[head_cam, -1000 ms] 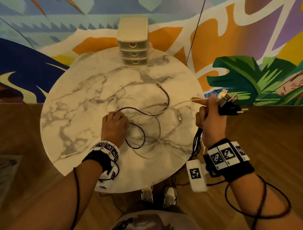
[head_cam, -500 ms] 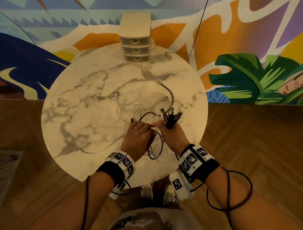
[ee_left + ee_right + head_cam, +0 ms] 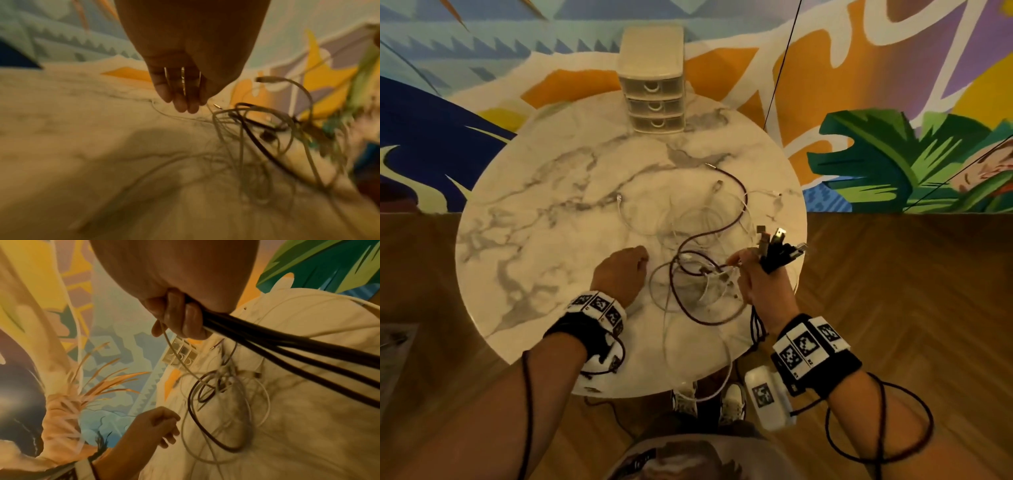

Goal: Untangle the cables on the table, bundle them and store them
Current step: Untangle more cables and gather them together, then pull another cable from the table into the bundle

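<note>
Black cables (image 3: 777,260) are bunched in my right hand (image 3: 760,287): grip is curled tight round them, plug ends fanned up and away from me toward the far right, cords trailing back down past my wrist and off the near edge of the table (image 3: 524,219). Same hand also has a thin white cable (image 3: 174,356) caught at the fingertips; it drops down into the pile.

Rest of the cables (image 3: 705,274) lie as a loose tangle on the marble table, just left of my right hand, near-right part of the top. Dark maroon cable (image 3: 736,192) runs longest: its metal tip points to the far side, then it curves back toward me into a big loop. White ones coil round it with no single direction.

Left hand (image 3: 623,270) hovers just left of the pile, holding nothing. Fingers loosely bent in the head and right wrist views.

View differences:
- Head view shows the plug ends; right wrist view doesn't, only the black cords leaving my fist.
- Right wrist view shows the white cable at my fingertips; head view is too cluttered there to tell.
- Left wrist view is blurred; left fingers (image 3: 180,100) hang above the table, apart from the cables.

Small drawer unit (image 3: 654,92) stands at the far edge, drawers closed.
</note>
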The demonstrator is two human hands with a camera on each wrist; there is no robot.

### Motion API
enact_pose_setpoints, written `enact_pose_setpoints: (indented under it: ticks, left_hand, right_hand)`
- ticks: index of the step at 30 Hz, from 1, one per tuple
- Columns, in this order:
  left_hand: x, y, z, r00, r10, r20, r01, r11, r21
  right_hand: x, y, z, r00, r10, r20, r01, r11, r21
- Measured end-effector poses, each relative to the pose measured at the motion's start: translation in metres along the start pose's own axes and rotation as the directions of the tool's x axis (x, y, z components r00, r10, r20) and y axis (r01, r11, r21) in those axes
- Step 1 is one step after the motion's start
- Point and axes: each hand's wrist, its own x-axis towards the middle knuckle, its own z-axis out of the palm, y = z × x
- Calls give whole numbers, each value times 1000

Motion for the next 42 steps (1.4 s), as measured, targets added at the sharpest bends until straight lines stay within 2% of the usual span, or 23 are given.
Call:
enact_pose_setpoints:
  ticks: [1, 3, 5, 7, 10, 12, 14, 15, 17, 19, 20, 21, 23, 25, 30, 32, 33, 35, 37, 39, 40, 41, 42]
  left_hand:
    - [-2, 7, 0, 998, -25, -58, 19, 994, -107]
    - [-7, 25, 3, 976, 67, -207, -120, 959, -256]
    - [-15, 45, 12, 951, 274, -146, -303, 919, -252]
    - [-18, 53, 29, 919, 394, 7, -390, 911, -133]
    - [-10, 51, 41, 941, 294, 170, -247, 936, -252]
    - [-7, 53, 43, 935, 292, 199, -202, 903, -379]
    - [-5, 53, 44, 946, 242, 214, -94, 839, -535]
    - [-7, 58, 39, 944, 212, 254, -5, 777, -629]
    - [-5, 66, 34, 905, 236, 354, 103, 686, -720]
    - [-9, 73, 36, 867, 323, 380, 17, 742, -670]
    - [-9, 75, 39, 872, 321, 369, -18, 775, -631]
    - [-7, 76, 41, 899, 273, 342, -19, 806, -592]
    - [9, 71, 35, 959, 96, 267, 76, 820, -567]
    - [32, 57, 16, 987, -10, 158, 94, 839, -536]
    - [63, 34, -39, 987, 100, 126, -33, 894, -448]
    - [64, 26, -43, 963, 124, 240, -3, 894, -449]
    - [63, 22, -42, 930, 124, 347, 71, 864, -499]
    - [60, 8, -39, 843, 120, 524, 299, 705, -643]
    - [58, -5, -42, 795, 154, 587, 429, 542, -723]
    - [58, -13, -44, 766, 192, 613, 459, 503, -732]
    - [59, -15, -44, 785, 172, 595, 450, 502, -738]
    - [60, -17, -44, 826, 103, 554, 439, 498, -748]
    - [61, -24, -44, 875, -19, 485, 429, 497, -754]
  right_hand:
    - [-1, 1, 1, 1000, 5, 17, -4, 1000, -10]
    - [-1, -1, 3, 999, 10, 44, -9, 999, -35]
    - [0, -4, 5, 998, 21, 67, -17, 998, -65]
    - [0, -6, 7, 995, 40, 96, -31, 995, -94]
    - [0, -11, 7, 991, 62, 117, -54, 996, -68]
    - [0, -14, 4, 990, 72, 124, -67, 997, -39]
    - [0, -15, 1, 988, 73, 133, -69, 997, -33]
    - [1, -15, 0, 988, 72, 136, -68, 997, -36]
    - [2, -15, -1, 987, 71, 142, -65, 997, -43]
    - [3, -17, -1, 986, 78, 146, -75, 997, -30]
    - [3, -18, 0, 986, 82, 143, -79, 997, -25]
    - [3, -18, 1, 988, 82, 134, -79, 997, -26]
    - [4, -16, -2, 991, 78, 107, -75, 996, -37]
    - [4, -14, -6, 994, 78, 70, -77, 997, -25]
    - [3, -18, 1, 993, 49, 109, -49, 999, 2]
    - [5, -22, 5, 994, 30, 110, -33, 999, 23]
    - [7, -24, 5, 995, 22, 101, -26, 999, 41]
    - [10, -26, 1, 995, 20, 93, -26, 997, 70]
    - [12, -26, -3, 995, 25, 101, -32, 997, 68]
    - [11, -25, -5, 995, 28, 98, -35, 997, 72]
    - [11, -24, -6, 996, 28, 86, -35, 996, 83]
    - [12, -25, -7, 997, 30, 66, -36, 995, 97]
    - [13, -26, -10, 999, 35, 42, -39, 993, 113]
